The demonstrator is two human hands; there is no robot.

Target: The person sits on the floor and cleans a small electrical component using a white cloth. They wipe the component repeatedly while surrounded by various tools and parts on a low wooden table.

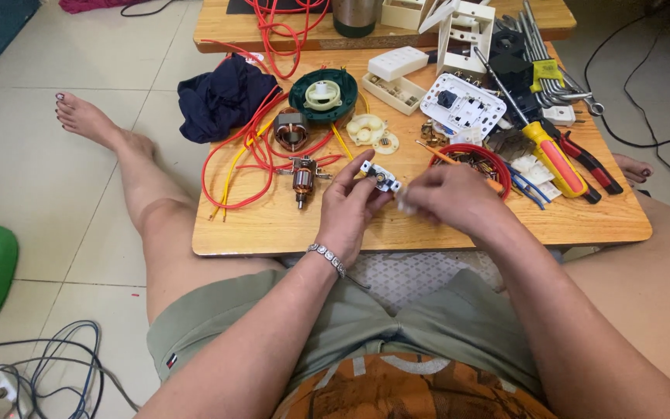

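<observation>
My left hand [353, 203] holds a small white switch part [380, 177] with a metal piece, just above the low wooden table [288, 225]. My right hand [453, 198] is closed beside it, pinching a small white piece [405, 206] at the part's right side. A motor armature [302, 180] with copper windings lies just left of my left hand. Red wires [242, 155] loop across the table's left half.
On the table lie a dark blue cloth [219, 97], a green round housing [323, 95], a copper stator [291, 129], white switch plates [463, 109], a red dish of small parts [478, 159], a yellow-handled screwdriver [556, 159], pliers [591, 164] and hex keys [544, 54]. Cables [48, 372] lie on the floor at left.
</observation>
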